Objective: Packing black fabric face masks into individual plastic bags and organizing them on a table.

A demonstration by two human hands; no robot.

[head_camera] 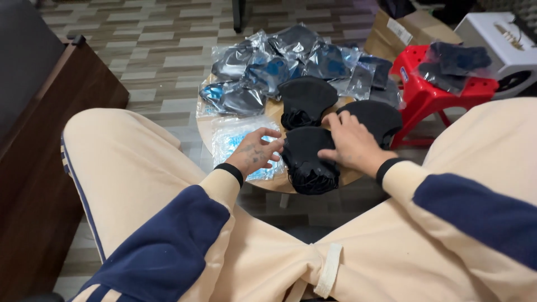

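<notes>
Both hands, left hand (254, 154) and right hand (349, 144), rest released, fingers flat, on the black mask (307, 156); it lies lengthwise toward the person, its bench (274, 112) mostly hidden.

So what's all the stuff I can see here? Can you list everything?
round table: one, light wood, in the middle.
black fabric pieces: three, black, unwrapped, on the near side of the table.
bagged pieces: a pile, too overlapped to count, dark in clear wrap, on the far side of the table.
empty-looking clear bags: a small stack, bluish, on the table's left edge.
stool: one, red plastic, right of the table, with one more bagged dark piece on it.
cardboard box: one, brown, behind the stool.
white appliance: one, top right.
cabinet: one, dark brown, left.
left hand: over the clear bags, fingertips at the nearest black piece.
right hand: resting on the black pieces.
</notes>
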